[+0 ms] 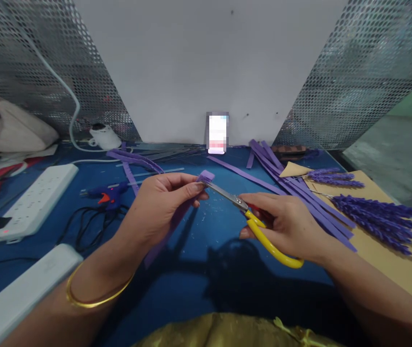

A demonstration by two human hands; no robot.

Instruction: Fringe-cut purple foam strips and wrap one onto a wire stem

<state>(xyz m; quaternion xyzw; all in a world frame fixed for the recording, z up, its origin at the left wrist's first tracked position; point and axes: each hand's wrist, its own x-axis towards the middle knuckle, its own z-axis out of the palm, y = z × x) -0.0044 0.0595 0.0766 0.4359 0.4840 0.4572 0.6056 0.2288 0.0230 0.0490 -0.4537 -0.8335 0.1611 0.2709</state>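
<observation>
Near the middle of the blue table, my left hand (pixel 162 202) pinches a purple strip (pixel 206 177) between thumb and fingers; a folded end sticks out above the fingertips, and the rest hangs down behind the hand. My right hand (pixel 281 221) holds yellow-handled scissors (pixel 240 202), whose metal blades point up and left. The blade tips meet the strip right beside my left thumb. Whether the blades are apart there is too small to tell. Several loose purple strips (pixel 300 197) lie to the right, past my right hand.
A blue glue gun (pixel 110 193) with a black cord and a white power strip (pixel 34 200) lie left. A lit phone (pixel 217 134) leans on the back panel. Purple flower stems (pixel 379 219) rest on tan paper (pixel 376 270) at right. A white cup (pixel 105 137) stands back left.
</observation>
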